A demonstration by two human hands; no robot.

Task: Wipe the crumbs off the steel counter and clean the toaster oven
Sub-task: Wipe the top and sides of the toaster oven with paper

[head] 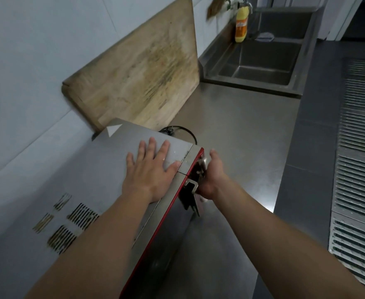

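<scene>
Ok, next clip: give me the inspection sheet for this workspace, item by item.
Surface: steel counter, bare beside the oven; crumbs not discernible.
Job's things: toaster oven on the counter, red-trimmed front, white specks on top; no cloth seen.
Clutter: cutting board leaning on the wall behind the oven.
Hands: left hand flat on the oven top; right hand grips the door handle.
Cables: black cord looped behind the oven.
Surroundings: sink, yellow bottle at its edge, floor grate.
</scene>
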